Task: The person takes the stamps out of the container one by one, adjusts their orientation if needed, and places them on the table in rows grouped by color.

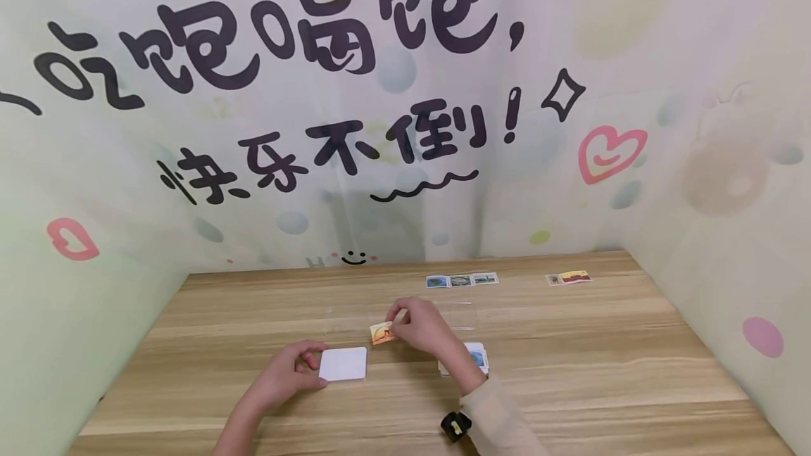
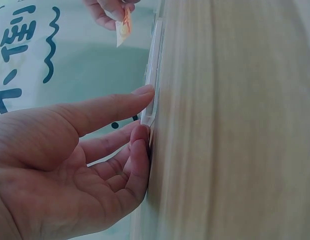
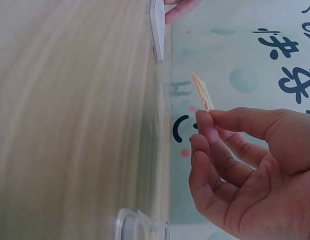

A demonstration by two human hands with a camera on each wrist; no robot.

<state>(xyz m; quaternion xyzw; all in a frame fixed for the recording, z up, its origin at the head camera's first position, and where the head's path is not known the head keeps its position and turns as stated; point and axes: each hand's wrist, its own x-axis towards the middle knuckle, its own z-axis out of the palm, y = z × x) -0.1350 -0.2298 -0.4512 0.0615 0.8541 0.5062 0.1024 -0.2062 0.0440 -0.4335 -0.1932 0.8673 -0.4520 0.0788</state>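
My right hand [image 1: 421, 327] pinches a small orange postage stamp [image 1: 381, 333] between thumb and fingertips, raised above the tabletop. In the right wrist view the stamp [image 3: 202, 92] is seen nearly edge-on, tilted upward from the fingers. On the left, my left hand [image 1: 290, 375] grips the left end of a flat white rectangular block [image 1: 343, 364], perhaps a stack of cards, lying on the table. The left wrist view shows the thumb and curled fingers at the corner of this white block [image 2: 153, 75]. Under my right forearm a clear case [image 1: 481, 359] with a blue picture is partly hidden.
Faint clear plastic sleeves [image 1: 465, 315] lie behind my hands. At the table's back stand out a row of three stamps [image 1: 461, 281] and, farther right, a pair of stamps [image 1: 575, 277]. A printed curtain wall [image 1: 355, 224] borders the wooden table [image 1: 602, 371].
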